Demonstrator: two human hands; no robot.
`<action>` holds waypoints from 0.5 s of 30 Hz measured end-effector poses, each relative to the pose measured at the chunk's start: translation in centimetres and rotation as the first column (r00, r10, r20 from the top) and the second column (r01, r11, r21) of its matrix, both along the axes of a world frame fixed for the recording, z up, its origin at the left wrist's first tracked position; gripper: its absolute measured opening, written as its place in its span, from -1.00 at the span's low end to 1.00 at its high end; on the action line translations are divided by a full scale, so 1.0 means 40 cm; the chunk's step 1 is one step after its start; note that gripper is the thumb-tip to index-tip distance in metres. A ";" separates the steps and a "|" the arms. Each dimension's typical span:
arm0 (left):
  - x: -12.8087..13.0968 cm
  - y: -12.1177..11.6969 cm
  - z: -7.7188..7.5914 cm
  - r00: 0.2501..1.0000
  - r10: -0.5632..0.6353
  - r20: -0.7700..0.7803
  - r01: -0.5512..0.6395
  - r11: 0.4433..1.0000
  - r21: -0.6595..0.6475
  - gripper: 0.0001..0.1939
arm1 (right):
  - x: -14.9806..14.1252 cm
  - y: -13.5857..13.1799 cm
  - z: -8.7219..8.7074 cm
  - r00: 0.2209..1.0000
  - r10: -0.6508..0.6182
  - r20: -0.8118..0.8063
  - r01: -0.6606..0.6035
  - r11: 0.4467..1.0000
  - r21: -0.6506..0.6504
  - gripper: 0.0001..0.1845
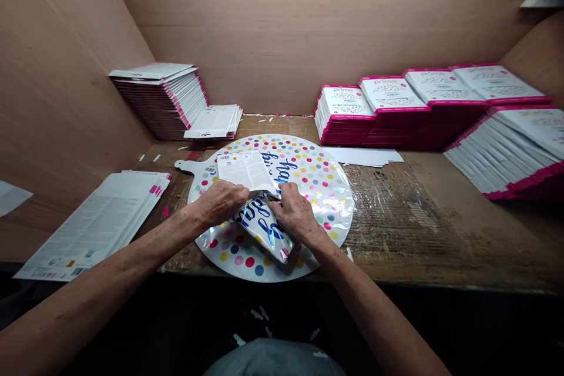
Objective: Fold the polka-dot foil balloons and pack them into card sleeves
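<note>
1. Since the view looks down past the person's grey garment (pixel 273 361), that garment is cut off by the lower edge, just nearer than the round foil balloon (pixel 315 173).
2. On the balloon, the left hand (pixel 219 202) and right hand (pixel 296 213) are closed over a folded foil flap (pixel 263 228), meeting at its crease. Their fingertips are partly hidden, so the firmness of the grip cannot be made out.
3. A printed paper card (pixel 244 169) lies on the balloon, touching the left hand, and its small print is unreadable.
4. Left of the balloon, loose printed sheets (pixel 92 226) lie on the wooden bench (pixel 396 247), running off toward the lower edge.
5. Beyond the balloon on the left stands a stack of printed packets (pixel 158 100).
6. Beyond the balloon on the right, pink-edged packet stacks (pixel 374 111) stand in a row, and another (pixel 515 150) is cut off by the right edge.
</note>
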State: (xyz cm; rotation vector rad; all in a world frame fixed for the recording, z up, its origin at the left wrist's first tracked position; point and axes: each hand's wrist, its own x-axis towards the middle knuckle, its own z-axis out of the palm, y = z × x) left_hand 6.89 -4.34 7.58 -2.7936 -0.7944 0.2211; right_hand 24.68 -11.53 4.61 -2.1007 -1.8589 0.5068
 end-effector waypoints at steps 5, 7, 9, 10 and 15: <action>0.036 -0.028 0.021 1.000 0.028 -0.015 -0.027 0.999 0.027 -0.76 | 0.000 0.013 0.012 0.996 -0.039 0.077 0.043 0.998 -0.053 -0.65; 0.047 -0.034 0.029 0.999 0.038 0.012 -0.039 0.998 0.055 -0.76 | -0.001 0.019 0.014 0.993 -0.051 0.105 0.057 0.997 -0.057 -0.64; 0.055 -0.037 0.037 0.999 0.032 0.035 -0.035 0.997 0.069 -0.76 | -0.001 0.025 0.010 0.991 -0.062 0.118 0.068 0.997 -0.048 -0.63; 0.059 -0.038 0.040 0.999 0.024 0.039 -0.027 0.997 0.067 -0.75 | 0.000 0.029 0.006 0.990 -0.070 0.121 0.076 0.996 -0.042 -0.62; 0.069 -0.052 0.018 0.993 0.012 0.116 -0.014 1.000 0.014 -0.73 | 0.007 0.063 -0.029 0.978 -0.143 0.151 0.135 0.989 0.060 -0.70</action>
